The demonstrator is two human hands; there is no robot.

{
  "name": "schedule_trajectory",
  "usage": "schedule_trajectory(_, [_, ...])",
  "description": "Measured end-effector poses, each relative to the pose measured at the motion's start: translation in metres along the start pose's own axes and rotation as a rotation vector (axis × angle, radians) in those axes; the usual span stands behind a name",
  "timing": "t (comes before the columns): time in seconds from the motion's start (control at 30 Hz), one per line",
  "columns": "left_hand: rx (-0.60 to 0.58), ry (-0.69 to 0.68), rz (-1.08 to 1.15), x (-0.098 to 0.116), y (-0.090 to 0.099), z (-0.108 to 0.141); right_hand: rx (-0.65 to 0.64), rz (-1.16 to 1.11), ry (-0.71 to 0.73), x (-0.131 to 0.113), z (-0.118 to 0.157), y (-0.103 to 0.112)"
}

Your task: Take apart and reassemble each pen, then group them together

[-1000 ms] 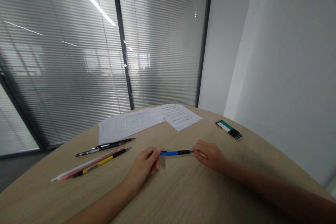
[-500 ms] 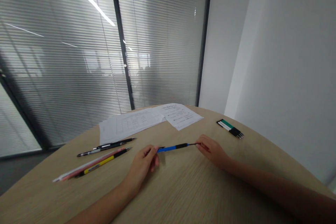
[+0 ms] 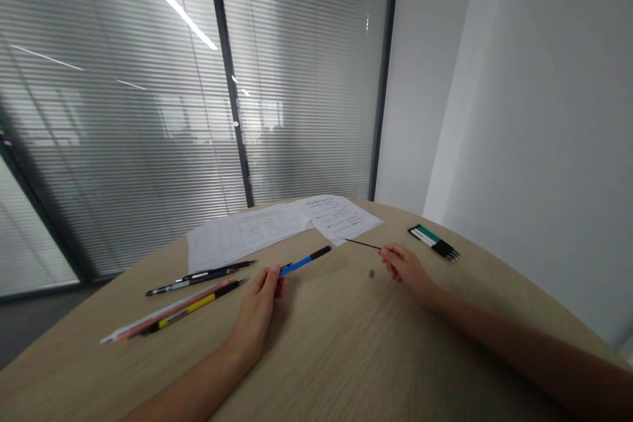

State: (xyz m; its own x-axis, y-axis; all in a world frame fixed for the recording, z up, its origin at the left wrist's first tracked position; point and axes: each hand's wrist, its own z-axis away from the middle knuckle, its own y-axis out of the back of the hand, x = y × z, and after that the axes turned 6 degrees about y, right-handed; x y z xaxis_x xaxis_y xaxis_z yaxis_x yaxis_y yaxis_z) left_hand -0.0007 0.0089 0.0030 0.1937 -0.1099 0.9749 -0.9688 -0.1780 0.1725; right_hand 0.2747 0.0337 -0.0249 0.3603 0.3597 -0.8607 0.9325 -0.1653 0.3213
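Note:
My left hand [image 3: 262, 290] is closed on the rear part of a blue pen [image 3: 301, 262], whose black grip end points up and to the right. In my right hand [image 3: 403, 268] a thin dark pen refill [image 3: 363, 244] is pinched between the fingertips; its free end points left, toward the papers. Pen and refill are apart, with a gap between their ends. Just left of my right hand lies a small dark piece [image 3: 371, 273] on the table; its kind is too small to tell.
Several pens lie at the left of the round wooden table [image 3: 336, 356], among them a yellow pen [image 3: 192, 308] and a black pen [image 3: 202, 275]. Printed papers [image 3: 247, 231] lie at the back. On the right is a row of green, white and black pens [image 3: 434, 242].
The refill has come out of the blue pen's front end. My left hand has moved left with the pen, my right hand slightly right and up; the small dark piece now shows.

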Motion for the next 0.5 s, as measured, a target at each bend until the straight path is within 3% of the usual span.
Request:
schedule_trajectory(0.13, [-0.049, -0.038, -0.142, 0.0035, -0.0011, 0.0018, 0.035, -0.046, -0.049, 0.0045, -0.002, -0.0005])
schedule_trajectory(0.33, [-0.251, -0.159, -0.232, 0.0076, -0.0049, 0.0058, 0.02, -0.033, -0.06, 0.0047, -0.0031, -0.0018])
schedule_trajectory(0.5, [-0.251, -0.133, -0.264, 0.0066, -0.004, 0.0052, -0.024, 0.14, -0.024, 0.0029, -0.0039, -0.0029])
